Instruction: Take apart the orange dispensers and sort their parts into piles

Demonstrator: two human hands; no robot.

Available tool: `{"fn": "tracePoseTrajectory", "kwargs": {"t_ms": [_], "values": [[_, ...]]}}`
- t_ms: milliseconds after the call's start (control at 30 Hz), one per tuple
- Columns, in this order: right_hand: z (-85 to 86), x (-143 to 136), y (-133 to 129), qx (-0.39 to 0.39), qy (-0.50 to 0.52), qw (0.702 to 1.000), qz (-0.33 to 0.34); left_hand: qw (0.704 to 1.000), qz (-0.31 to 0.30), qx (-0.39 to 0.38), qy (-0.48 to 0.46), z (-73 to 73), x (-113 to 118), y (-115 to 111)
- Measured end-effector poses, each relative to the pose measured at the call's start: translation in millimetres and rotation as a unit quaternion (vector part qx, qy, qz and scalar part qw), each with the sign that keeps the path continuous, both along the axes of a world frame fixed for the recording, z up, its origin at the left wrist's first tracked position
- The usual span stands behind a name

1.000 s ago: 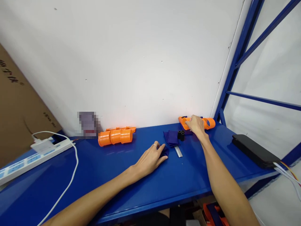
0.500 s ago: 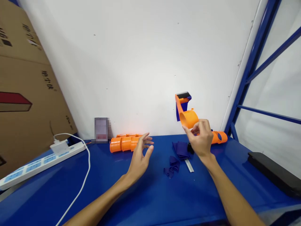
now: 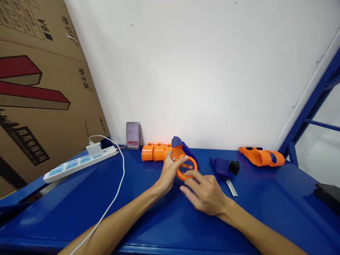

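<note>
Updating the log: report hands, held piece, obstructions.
Left hand holds orange tape dispenser. Right hand close by, contact unclear. White cable in front of left forearm.

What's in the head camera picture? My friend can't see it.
A left hand holds an orange-and-blue tool over a blue table, the right hand close beside it. Orange cylinders lie behind, a power strip at the left.

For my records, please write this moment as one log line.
left grip: holds dispenser | right grip: open, at dispenser, contact unclear | on table: blue sheets, black piece, strip
</note>
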State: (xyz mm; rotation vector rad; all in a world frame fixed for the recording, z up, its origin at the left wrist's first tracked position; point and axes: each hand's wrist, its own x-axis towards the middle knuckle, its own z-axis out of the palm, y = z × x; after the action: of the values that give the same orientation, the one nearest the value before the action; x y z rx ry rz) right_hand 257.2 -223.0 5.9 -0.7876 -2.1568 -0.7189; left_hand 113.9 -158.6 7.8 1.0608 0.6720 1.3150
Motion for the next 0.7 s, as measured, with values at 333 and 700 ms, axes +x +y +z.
{"fn": "tracePoseTrajectory", "kwargs": {"t_ms": [333,700], "values": [[14.5,27.4,21.2,-0.128,0.030,0.948,-0.289,0.990,-0.043,0.046,0.126,-13.1,9.6,-14.5],[10.2,12.0,12.4,-0.105,-0.032,0.963,-0.247,0.983,0.091,0.079,0.141,-10.8,11.1,-12.7]]}}
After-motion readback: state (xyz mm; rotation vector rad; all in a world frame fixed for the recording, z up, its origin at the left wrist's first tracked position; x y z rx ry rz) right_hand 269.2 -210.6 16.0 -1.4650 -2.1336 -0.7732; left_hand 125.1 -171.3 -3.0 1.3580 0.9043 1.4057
